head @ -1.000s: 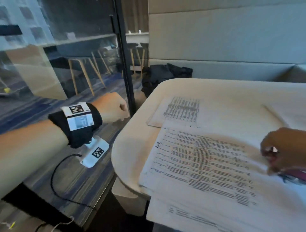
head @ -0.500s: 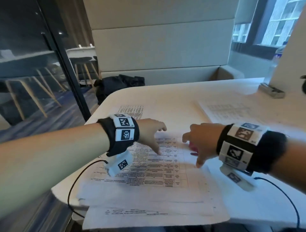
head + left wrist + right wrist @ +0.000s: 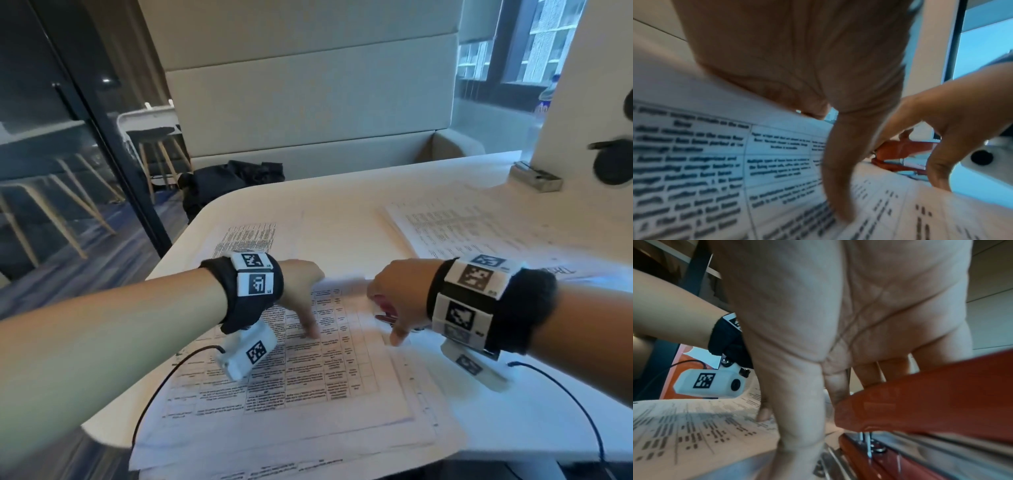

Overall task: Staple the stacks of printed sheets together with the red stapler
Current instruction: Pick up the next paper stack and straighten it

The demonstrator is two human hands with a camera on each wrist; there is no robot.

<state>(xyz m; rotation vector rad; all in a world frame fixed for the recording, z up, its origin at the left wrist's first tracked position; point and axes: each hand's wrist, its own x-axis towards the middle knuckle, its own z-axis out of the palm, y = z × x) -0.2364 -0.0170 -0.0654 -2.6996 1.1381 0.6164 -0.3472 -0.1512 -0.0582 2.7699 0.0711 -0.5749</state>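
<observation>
Stapler: red stapler [image 3: 937, 402] lay on the printed sheets [image 3: 308, 383], long axis left-right, under right hand [image 3: 399, 291].
Right hand: fingers curled over it.
Left hand [image 3: 301, 287]: spread, thumb pressing sheets.

— Can you read anything on the white printed table sheet [image 3: 298, 373]?
— No, its print is too blurred. The black-and-white square markers on the black wristbands [image 3: 255, 279] carry patterns, no legible words.
</observation>
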